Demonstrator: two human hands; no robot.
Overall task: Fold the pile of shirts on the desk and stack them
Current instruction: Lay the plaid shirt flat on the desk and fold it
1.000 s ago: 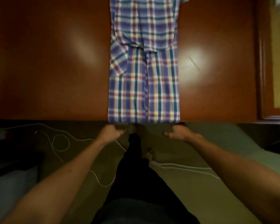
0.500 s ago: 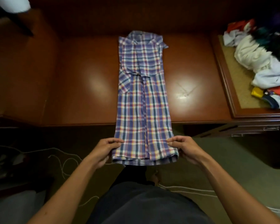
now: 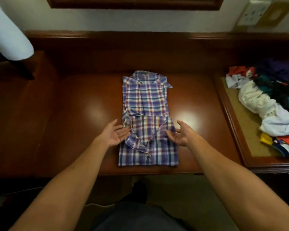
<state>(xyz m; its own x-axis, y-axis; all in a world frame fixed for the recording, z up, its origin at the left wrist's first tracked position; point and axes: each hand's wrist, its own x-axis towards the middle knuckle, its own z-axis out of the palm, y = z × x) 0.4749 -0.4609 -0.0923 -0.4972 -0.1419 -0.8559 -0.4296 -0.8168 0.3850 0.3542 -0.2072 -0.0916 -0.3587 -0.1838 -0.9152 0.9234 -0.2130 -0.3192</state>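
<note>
A purple, white and red plaid shirt [image 3: 147, 100] lies on the brown wooden desk [image 3: 73, 114], collar at the far end. Its lower part is folded up over the middle, and the folded flap is rumpled. My left hand [image 3: 113, 134] is at the flap's left edge, palm up, fingers straight, fingertips at the cloth. My right hand [image 3: 182, 133] mirrors it at the flap's right edge, palm turned inward, fingers relaxed and touching the cloth. Neither hand grips anything.
A pile of unfolded shirts [image 3: 264, 104] in white, red, purple and teal lies on a raised tray-like surface [image 3: 230, 124] at the right. A white lampshade [image 3: 8, 35] stands far left. A wall outlet [image 3: 254, 12] is at the top right. Cables run across the floor under the desk.
Both hands lifted the shirt's hem from below the desk edge and folded it up over the middle. They have let go and now lie open at the flap's sides.
</note>
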